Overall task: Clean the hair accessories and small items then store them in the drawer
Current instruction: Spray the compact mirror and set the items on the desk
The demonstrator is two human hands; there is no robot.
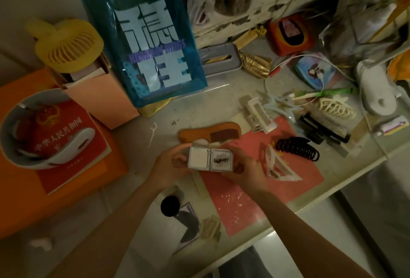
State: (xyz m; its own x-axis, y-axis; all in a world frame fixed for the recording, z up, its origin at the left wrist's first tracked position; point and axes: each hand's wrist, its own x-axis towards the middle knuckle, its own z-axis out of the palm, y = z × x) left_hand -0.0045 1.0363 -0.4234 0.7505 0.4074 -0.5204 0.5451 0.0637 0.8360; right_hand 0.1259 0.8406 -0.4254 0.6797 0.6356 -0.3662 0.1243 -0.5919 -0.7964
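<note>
Your left fingers (pixel 177 158) pinch the left end of the open case (pixel 210 158), and your right fingers (pixel 238 166) pinch its right end. You hold it level above the bench (pixel 221 95), likely so nothing tips out while you check it. The lid half on the left shows a pale panel. The right half holds something small and dark, too blurred to identify.

Just behind the case lies the comb (pixel 208 134), teeth to the right, partly cut off by your hands. To the right, on the pink mat (pixel 255 189), sit a white clip (pixel 279 169) and a black coil tie (pixel 297 147), near each other. Further back: a white claw clip (pixel 259 115), a black clip (pixel 321 130) and a cream claw clip (pixel 335 108), laid out loosely, probably awaiting cleaning.

No drawer is in view. White flecks on the mat are too small to name. The dim light blurs everything at the back.
</note>
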